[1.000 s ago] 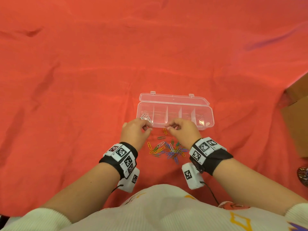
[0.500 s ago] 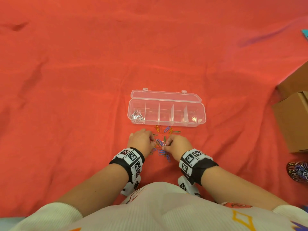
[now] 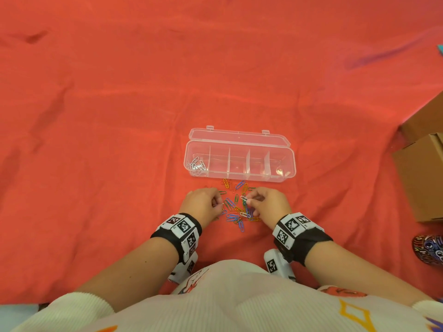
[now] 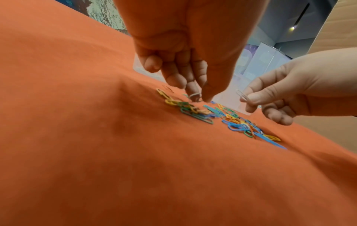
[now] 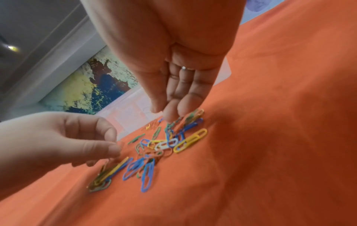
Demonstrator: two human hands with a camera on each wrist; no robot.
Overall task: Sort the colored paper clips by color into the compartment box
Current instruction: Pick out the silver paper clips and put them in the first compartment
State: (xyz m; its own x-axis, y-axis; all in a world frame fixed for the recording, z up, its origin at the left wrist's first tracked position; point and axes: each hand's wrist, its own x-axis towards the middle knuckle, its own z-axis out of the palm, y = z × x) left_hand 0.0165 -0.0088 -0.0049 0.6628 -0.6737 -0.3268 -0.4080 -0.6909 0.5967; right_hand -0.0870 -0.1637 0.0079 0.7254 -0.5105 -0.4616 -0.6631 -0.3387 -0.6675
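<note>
Right hand (image 3: 268, 203) pinches a white clip (image 3: 243, 198) above the clip pile (image 3: 236, 212). Left hand (image 3: 203, 203), fingers curled, pinches another white clip (image 4: 195, 95) at the pile's edge. Box (image 3: 239, 174) beyond, open.

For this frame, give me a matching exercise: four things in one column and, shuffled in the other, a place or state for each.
1 right hand
2 compartment box
3 cardboard box
4 loose paper clips

a at the right edge of the head view
b heaped on the red cloth
c pinching a white clip
d lid open, white clips in its leftmost compartment

Pairs: 1-c, 2-d, 3-a, 4-b
</note>
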